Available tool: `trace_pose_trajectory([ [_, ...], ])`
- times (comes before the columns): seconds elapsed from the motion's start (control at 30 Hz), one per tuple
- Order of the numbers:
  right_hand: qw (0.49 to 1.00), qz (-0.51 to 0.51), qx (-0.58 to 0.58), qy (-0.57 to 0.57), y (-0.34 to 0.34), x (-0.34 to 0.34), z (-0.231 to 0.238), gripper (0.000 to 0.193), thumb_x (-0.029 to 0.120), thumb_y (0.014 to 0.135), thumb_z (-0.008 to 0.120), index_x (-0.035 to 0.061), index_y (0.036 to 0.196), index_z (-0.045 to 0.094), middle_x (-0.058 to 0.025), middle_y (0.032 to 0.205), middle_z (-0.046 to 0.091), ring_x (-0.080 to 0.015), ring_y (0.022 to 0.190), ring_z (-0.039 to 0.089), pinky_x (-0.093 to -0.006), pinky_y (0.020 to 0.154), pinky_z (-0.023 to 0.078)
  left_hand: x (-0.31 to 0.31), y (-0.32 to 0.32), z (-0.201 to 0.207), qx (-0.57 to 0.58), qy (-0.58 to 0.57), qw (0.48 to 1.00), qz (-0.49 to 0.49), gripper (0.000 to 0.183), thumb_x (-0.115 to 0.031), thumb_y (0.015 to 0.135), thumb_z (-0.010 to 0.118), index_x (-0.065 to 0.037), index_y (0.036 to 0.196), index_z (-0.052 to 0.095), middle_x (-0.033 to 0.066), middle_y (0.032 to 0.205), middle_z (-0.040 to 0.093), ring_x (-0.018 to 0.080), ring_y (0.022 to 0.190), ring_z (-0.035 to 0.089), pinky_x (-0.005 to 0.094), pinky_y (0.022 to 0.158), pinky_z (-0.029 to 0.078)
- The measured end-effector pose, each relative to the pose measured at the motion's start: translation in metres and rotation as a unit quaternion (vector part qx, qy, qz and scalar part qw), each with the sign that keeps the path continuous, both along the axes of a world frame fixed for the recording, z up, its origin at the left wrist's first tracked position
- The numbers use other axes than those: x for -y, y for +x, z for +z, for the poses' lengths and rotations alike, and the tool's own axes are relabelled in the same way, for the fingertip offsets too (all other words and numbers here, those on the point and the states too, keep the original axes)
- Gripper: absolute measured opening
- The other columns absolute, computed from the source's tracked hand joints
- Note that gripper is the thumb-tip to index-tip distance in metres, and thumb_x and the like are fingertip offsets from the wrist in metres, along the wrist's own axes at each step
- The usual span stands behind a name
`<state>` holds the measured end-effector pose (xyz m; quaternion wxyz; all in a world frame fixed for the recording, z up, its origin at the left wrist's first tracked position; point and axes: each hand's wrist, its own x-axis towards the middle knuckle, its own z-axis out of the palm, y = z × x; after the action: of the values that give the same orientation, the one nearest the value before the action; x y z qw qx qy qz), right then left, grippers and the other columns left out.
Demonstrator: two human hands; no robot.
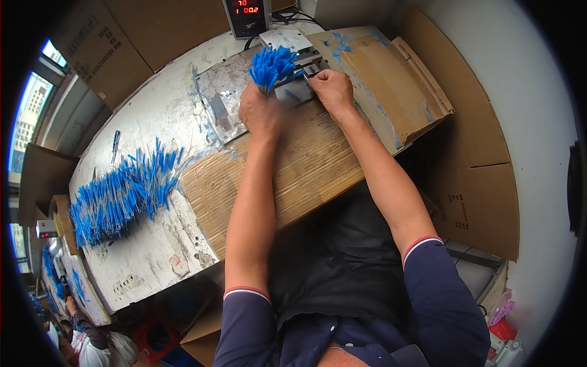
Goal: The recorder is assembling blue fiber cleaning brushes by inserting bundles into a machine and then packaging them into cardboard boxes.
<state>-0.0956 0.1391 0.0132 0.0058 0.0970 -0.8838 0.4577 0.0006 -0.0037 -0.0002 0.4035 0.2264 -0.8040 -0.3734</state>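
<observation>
As L hand [260,113] holds blue-strand bundle [272,66], grip closed, over tabletop [143,269] nr metal fixture [309,59], R hand [335,90] curls at fixture, gap & contents can't tell; prob. best: bundle steady, ends untangled.

Blue bundle [271,65]: base hidden; left hand [259,111] blurred; co-worker [96,347] cut off.

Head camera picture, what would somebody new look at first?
Probably the bright blue bunch in the left hand, near the top middle. Next, the wide spread of blue strands on the white table at the left. Red digits glow on the dark box at the top edge.
</observation>
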Motion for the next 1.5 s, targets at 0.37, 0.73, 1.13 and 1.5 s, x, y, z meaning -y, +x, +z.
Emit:
trace_pose_trajectory([
  [0.37,0.968,0.101,-0.225,0.039,0.053,-0.021,-0.008,0.015,0.020,0.082,0.074,0.0057,0.083,0.070,-0.0103,0.084,0.072,-0.0323,0.076,0.070,-0.0419,0.073,0.056,0.004,0.000,-0.001,-0.046,0.105,0.993,0.040,0.020,-0.025,0.095,0.071,-0.007,0.102,0.073,0.0165,0.086,0.074,0.0316,0.080,0.071,0.0415,0.076,0.052],
  [0.73,0.992,0.048,-0.100,0.061,0.044,-0.021,0.002,0.016,0.021,0.077,0.073,0.0054,0.076,0.073,-0.0158,0.079,0.074,-0.0347,0.077,0.072,-0.0427,0.073,0.057,0.001,-0.001,0.000,-0.066,0.116,0.991,0.029,0.018,-0.021,0.093,0.074,-0.008,0.105,0.074,0.0131,0.088,0.076,0.0267,0.080,0.071,0.0389,0.076,0.052],
  [1.13,1.000,-0.012,-0.015,0.019,0.023,-0.010,0.003,0.021,0.028,0.073,0.075,0.0079,0.077,0.078,-0.0135,0.081,0.076,-0.0309,0.079,0.074,-0.0401,0.076,0.058,0.002,-0.002,-0.003,-0.066,0.105,0.992,0.033,0.017,-0.022,0.093,0.073,-0.006,0.099,0.073,0.0137,0.082,0.074,0.0270,0.076,0.070,0.0397,0.074,0.052],
  [1.5,1.000,-0.026,-0.004,0.001,0.020,-0.003,0.004,0.021,0.028,0.072,0.075,0.0081,0.076,0.077,-0.0124,0.078,0.076,-0.0300,0.075,0.073,-0.0396,0.073,0.057,0.002,-0.002,-0.002,-0.068,0.106,0.991,0.036,0.018,-0.023,0.093,0.073,-0.005,0.096,0.072,0.0151,0.082,0.073,0.0284,0.076,0.070,0.0401,0.074,0.052],
])
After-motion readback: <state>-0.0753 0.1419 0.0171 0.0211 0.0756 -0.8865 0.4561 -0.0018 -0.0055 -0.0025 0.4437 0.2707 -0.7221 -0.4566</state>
